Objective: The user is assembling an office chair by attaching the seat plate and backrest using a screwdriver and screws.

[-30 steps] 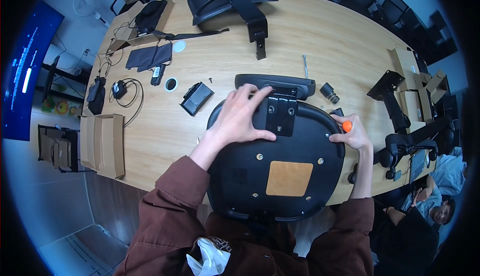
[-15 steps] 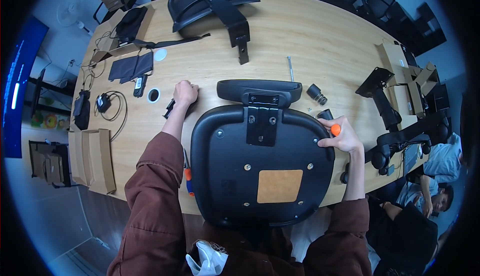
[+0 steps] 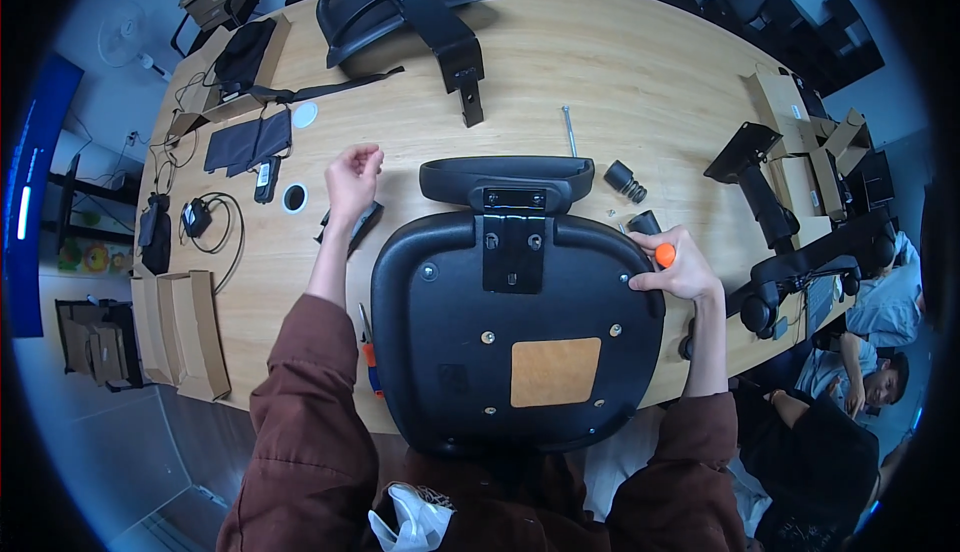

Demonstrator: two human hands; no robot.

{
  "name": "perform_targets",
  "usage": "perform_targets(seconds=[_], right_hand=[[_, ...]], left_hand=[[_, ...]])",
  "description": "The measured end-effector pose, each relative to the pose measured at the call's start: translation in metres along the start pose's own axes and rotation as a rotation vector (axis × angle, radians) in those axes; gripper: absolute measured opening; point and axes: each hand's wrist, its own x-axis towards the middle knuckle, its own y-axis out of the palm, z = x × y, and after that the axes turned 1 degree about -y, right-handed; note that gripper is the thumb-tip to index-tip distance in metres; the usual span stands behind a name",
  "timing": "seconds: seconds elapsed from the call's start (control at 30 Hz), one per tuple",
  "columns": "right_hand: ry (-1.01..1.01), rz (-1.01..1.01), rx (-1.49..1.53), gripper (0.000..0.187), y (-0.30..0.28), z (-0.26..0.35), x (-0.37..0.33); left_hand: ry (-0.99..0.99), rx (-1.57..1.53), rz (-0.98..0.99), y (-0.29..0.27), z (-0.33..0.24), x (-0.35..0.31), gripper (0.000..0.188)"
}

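A black chair seat (image 3: pixel 460 372) lies underside up at the table's near edge, with screw heads, a tan label and a black metal bracket (image 3: pixel 513 257) on its far side. Behind it stands a black padded piece (image 3: pixel 505 180), joined at the bracket. My right hand (image 3: pixel 682 270) grips the seat's far right corner, thumb on the underside, with an orange-ended tool (image 3: pixel 665 255) tucked in it. Left of the seat, my left hand (image 3: pixel 352 184) is raised with fingers curled together; anything in them is hidden. Beneath its wrist lies a black part (image 3: pixel 366 224).
A screwdriver (image 3: pixel 370 354) lies left of the seat. A metal rod (image 3: pixel 569 132), a black cylinder (image 3: pixel 625 182) and a chair back (image 3: pixel 400 12) lie beyond. The wheeled chair base (image 3: pixel 800 267) is right, near seated people. Open cardboard boxes (image 3: pixel 180 332) and cables are left.
My left hand has lifted off the black part and turned, its fingers curling upward. The right hand keeps its hold on the seat corner. The whole view has shifted slightly.
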Motion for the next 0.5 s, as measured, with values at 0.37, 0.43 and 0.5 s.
perform_targets(seconds=[0.37, 0.43, 0.5], right_hand=[[-0.069, 0.009, -0.03, 0.066, 0.002, -0.009, 0.008], [-0.056, 0.02, -0.041, 0.065, 0.001, -0.004, 0.007], [-0.037, 0.025, -0.054, 0.064, 0.001, -0.004, 0.007]], left_hand=[[0.891, -0.133, -0.035, -0.056, -0.139, -0.181, 0.035], [0.892, -0.104, -0.048, -0.057, -0.148, -0.192, 0.032], [0.9, -0.066, -0.057, -0.053, -0.149, -0.2, 0.03]])
